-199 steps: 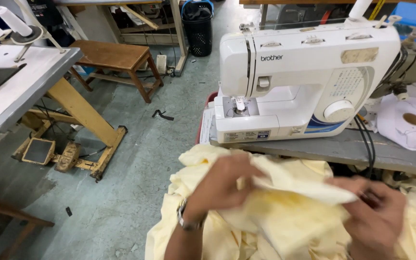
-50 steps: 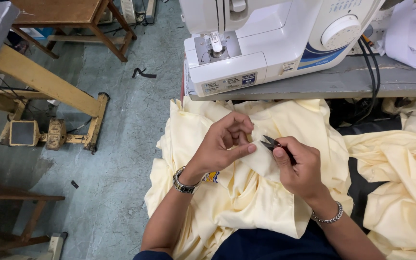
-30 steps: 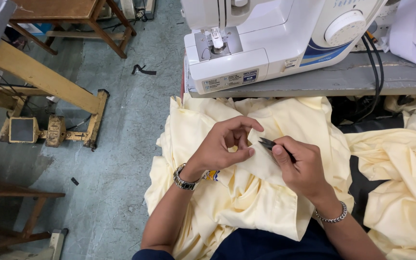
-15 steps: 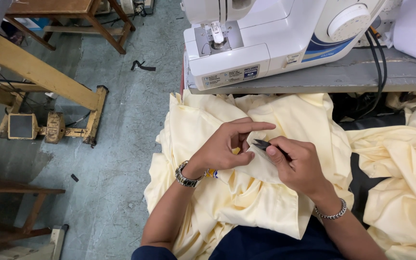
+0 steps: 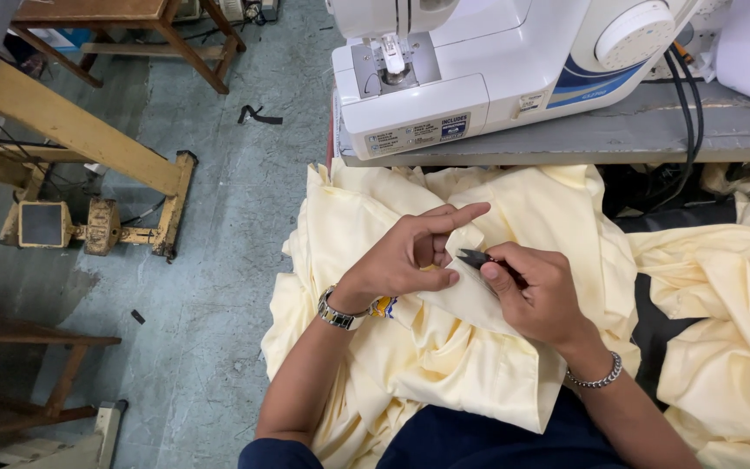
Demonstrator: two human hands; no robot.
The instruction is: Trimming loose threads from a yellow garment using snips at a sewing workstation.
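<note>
Pale yellow cloth [image 5: 479, 365], soft and creased, pinched under left hand [image 5: 405, 260], right hand [image 5: 536, 291] gripping small dark snips [image 5: 472, 258] at its fold

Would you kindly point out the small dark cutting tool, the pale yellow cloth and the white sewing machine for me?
small dark cutting tool [image 5: 472, 257], head view, on its dark tip ahead of the fingers.
pale yellow cloth [image 5: 444, 373], head view, on the fold below the hands.
white sewing machine [image 5: 514, 78], head view, on its front body.

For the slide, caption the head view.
Left hand pinches cloth; right hand holds snips below sewing machine.
</note>
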